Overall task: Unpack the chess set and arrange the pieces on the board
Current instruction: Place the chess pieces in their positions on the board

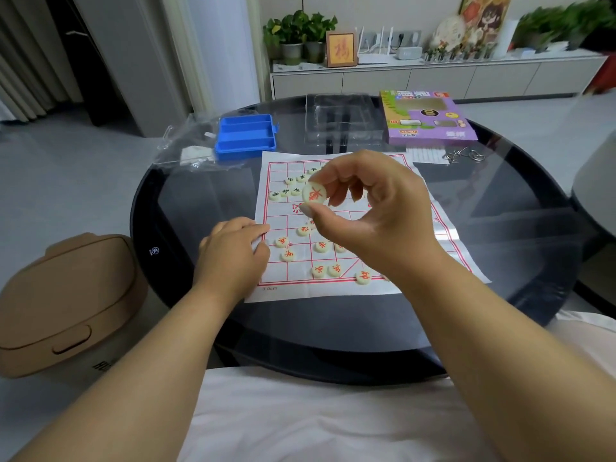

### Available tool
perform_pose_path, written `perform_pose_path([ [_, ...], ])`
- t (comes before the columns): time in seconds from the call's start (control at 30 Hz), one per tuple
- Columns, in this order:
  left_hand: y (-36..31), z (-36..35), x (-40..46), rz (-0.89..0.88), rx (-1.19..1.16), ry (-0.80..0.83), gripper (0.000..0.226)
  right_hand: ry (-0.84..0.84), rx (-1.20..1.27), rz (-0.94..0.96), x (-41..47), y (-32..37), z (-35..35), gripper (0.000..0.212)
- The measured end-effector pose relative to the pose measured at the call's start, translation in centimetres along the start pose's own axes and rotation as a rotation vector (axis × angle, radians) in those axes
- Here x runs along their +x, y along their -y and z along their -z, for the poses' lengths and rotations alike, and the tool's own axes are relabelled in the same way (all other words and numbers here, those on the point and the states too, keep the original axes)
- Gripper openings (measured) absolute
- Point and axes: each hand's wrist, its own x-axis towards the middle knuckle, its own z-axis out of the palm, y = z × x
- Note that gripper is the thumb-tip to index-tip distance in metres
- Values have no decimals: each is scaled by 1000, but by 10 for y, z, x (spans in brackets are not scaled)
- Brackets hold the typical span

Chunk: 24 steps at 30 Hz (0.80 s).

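Right hand (pixel 376 208) pinches a red-marked piece (pixel 314 194) between thumb and fingers, raised above the paper board (pixel 333 288). Left hand (pixel 235 248), fingers curled, presses the board's left edge. Loose pieces (pixel 288 255) on the board (red near, green far). Blue tray (pixel 245 136) open, compartments look empty. Clear plastic insert (pixel 340 120) and purple box (pixel 428 118) behind.

A round dark glass-topped table (pixel 333 328) stood in front of a long white low cabinet (pixel 433 78). On that cabinet were green potted plants (pixel 300 31), a wooden-framed picture with a red character (pixel 341 49) and a white router with upright antennas (pixel 372 48). A tan plastic lidded bin (pixel 66 305) sat on the floor left of the table. Small bent metal wire puzzles (pixel 466 156) lay near the table's far right edge.
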Motion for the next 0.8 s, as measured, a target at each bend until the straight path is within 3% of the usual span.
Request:
perform_pose_path([
  [0.1, 0, 1, 0, 10, -15, 3, 38, 65, -83, -76, 3, -11, 16, 22],
  [0.27, 4, 0, 0, 5, -20, 2, 36, 293, -243, -390, -2, -50, 70, 17],
  [0.43, 1, 1, -1, 12, -44, 6, 34, 401, -377, -576, -28, -83, 116, 12],
  [0.8, 0, 3, -2, -13, -44, 3, 34, 741, -529, -675, -55, -102, 134, 18],
])
